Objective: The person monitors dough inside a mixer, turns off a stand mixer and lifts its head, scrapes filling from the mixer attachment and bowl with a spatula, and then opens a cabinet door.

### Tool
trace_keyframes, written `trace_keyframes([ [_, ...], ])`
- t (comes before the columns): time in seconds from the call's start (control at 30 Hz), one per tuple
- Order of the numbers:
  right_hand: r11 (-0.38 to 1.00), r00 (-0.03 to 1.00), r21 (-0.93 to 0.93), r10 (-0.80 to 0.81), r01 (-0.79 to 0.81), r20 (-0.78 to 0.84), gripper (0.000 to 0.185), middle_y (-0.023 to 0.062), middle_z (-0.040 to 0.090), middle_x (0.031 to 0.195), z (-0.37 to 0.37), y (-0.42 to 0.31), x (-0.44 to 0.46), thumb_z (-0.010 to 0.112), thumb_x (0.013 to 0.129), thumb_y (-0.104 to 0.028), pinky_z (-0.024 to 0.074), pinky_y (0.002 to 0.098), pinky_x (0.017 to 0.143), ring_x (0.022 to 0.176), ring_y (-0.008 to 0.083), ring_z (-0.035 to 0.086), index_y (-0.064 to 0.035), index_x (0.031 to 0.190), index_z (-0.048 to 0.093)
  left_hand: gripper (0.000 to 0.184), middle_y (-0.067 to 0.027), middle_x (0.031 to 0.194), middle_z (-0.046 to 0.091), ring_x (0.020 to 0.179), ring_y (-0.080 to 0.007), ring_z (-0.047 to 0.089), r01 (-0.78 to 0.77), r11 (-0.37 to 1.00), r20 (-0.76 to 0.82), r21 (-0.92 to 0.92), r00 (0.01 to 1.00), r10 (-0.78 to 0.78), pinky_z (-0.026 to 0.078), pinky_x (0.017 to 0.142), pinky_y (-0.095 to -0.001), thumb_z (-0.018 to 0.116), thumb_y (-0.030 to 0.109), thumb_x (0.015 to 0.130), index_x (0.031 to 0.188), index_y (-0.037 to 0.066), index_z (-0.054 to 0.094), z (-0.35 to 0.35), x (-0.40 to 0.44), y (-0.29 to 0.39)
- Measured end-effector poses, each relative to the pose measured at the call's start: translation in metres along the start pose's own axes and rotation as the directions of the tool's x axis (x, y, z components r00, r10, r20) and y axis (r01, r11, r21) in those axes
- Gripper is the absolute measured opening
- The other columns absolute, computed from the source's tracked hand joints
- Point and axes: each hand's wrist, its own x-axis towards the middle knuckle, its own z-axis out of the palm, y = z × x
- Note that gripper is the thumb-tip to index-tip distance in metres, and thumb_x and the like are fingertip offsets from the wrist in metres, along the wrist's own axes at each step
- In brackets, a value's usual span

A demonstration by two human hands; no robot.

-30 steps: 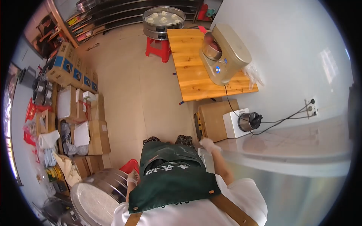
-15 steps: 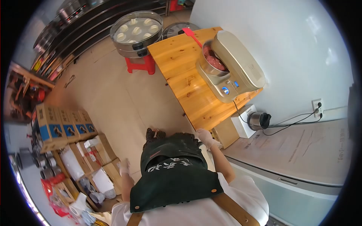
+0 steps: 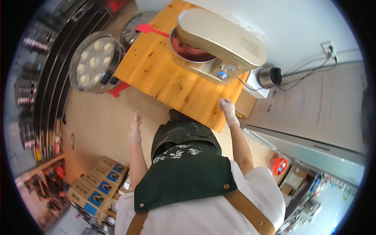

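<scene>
A gold stand mixer (image 3: 223, 37) with a lit blue dial stands on a wooden table (image 3: 156, 84). Its steel bowl (image 3: 181, 58) holds reddish ground meat (image 3: 188, 51), and a red spatula (image 3: 150, 29) reaches out over the bowl's rim. My right hand (image 3: 228, 110), in a thin clear glove, is just above the table's near right corner, fingers curled with nothing visible in them. Low at my left side is my left hand (image 3: 135, 124), also gloved, its fingers loosely extended and holding nothing. It is away from the table's edge.
To the left, a round steamer tray (image 3: 88, 74) with several white buns rests above a red stool (image 3: 116, 91). Cardboard boxes (image 3: 98, 188) lie at lower left. A steel kettle (image 3: 270, 77) and power cords stand near the wall on the right.
The view has moved closer to the table and turned, so the mixer sits nearer. My right hand has come up over the table corner, and my left hand has swung forward.
</scene>
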Motion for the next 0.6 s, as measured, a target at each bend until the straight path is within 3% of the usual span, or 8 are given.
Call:
trace_keyframes([
  [0.13, 0.979, 0.994, 0.203, 0.006, 0.016, -0.108, 0.030, 0.0052, 0.066, 0.076, 0.014, -0.047, 0.015, 0.061, 0.090, -0.031, 0.0471, 0.0271, 0.060, 0.067, 0.0124, 0.061, -0.0019, 0.093, 0.067, 0.055, -0.0092, 0.131, 0.055, 0.120, -0.0214, 0.051, -0.254, 0.967, 0.089, 0.021, 0.964, 0.251, 0.037, 0.104, -0.0370, 0.051, 0.045, 0.097, 0.137, 0.008, 0.050, 0.067, 0.013, 0.117],
  [0.2, 0.939, 0.992, 0.343, 0.063, -0.021, -0.110, 0.035, 0.0065, 0.068, 0.086, 0.018, -0.049, 0.035, 0.060, 0.092, -0.036, 0.0486, 0.0283, 0.064, 0.073, 0.0143, 0.063, -0.0026, 0.102, 0.065, 0.057, -0.0081, 0.139, 0.050, 0.128, -0.0217, 0.046, -0.351, 0.929, 0.150, 0.121, 0.931, 0.332, 0.033, 0.108, -0.0363, 0.053, 0.043, 0.096, 0.139, 0.006, 0.047, 0.089, 0.044, 0.171],
  [0.27, 0.852, 0.988, 0.521, 0.114, -0.043, -0.105, 0.041, 0.0081, 0.069, 0.095, 0.023, -0.057, 0.037, 0.059, 0.094, -0.040, 0.0501, 0.0306, 0.069, 0.080, 0.0167, 0.065, -0.0033, 0.110, 0.063, 0.049, -0.0078, 0.139, 0.050, 0.128, -0.0183, 0.047, -0.579, 0.812, 0.265, 0.077, 0.797, 0.543, 0.033, 0.108, -0.0315, 0.050, 0.035, 0.099, 0.137, 0.004, 0.049, 0.124, 0.029, 0.234],
  [0.33, 0.759, 0.978, 0.645, 0.189, -0.086, -0.092, 0.044, 0.0106, 0.068, 0.104, 0.031, -0.062, 0.042, 0.058, 0.094, -0.043, 0.0509, 0.0338, 0.073, 0.087, 0.0213, 0.066, -0.0033, 0.114, 0.061, 0.054, -0.0110, 0.145, 0.044, 0.133, -0.0228, 0.042, -0.627, 0.769, 0.310, 0.124, 0.760, 0.570, 0.030, 0.111, -0.0348, 0.055, 0.037, 0.096, 0.138, 0.003, 0.048, 0.161, 0.036, 0.292],
  [0.4, 0.643, 0.974, 0.757, 0.223, -0.116, -0.040, 0.047, 0.0132, 0.067, 0.109, 0.036, -0.061, 0.055, 0.057, 0.095, -0.045, 0.0513, 0.0368, 0.077, 0.093, 0.0254, 0.066, -0.0036, 0.116, 0.059, 0.051, -0.0097, 0.140, 0.050, 0.131, -0.0197, 0.043, -0.747, 0.655, 0.403, 0.114, 0.637, 0.657, 0.032, 0.109, -0.0319, 0.052, 0.037, 0.098, 0.138, 0.004, 0.049, 0.200, 0.020, 0.337],
  [0.43, 0.580, 0.976, 0.804, 0.218, -0.130, 0.000, 0.048, 0.0145, 0.067, 0.110, 0.042, -0.053, 0.066, 0.056, 0.095, -0.046, 0.0512, 0.0381, 0.078, 0.096, 0.0271, 0.065, -0.0038, 0.117, 0.059, 0.052, -0.0122, 0.139, 0.049, 0.132, -0.0229, 0.043, -0.793, 0.590, 0.438, 0.155, 0.590, 0.678, 0.033, 0.109, -0.0343, 0.053, 0.037, 0.097, 0.138, 0.005, 0.049, 0.217, 0.012, 0.354],
  [0.6, 0.385, 0.974, 0.918, 0.228, -0.095, 0.005, 0.055, 0.0190, 0.064, 0.116, 0.058, -0.062, 0.078, 0.053, 0.096, -0.050, 0.0501, 0.0420, 0.085, 0.104, 0.0329, 0.062, -0.0020, 0.122, 0.054, 0.054, -0.0168, 0.136, 0.052, 0.127, -0.0271, 0.048, -0.909, 0.259, 0.557, 0.325, 0.406, 0.724, 0.038, 0.105, -0.0364, 0.059, 0.039, 0.092, 0.133, 0.003, 0.055, 0.286, 0.058, 0.386],
])
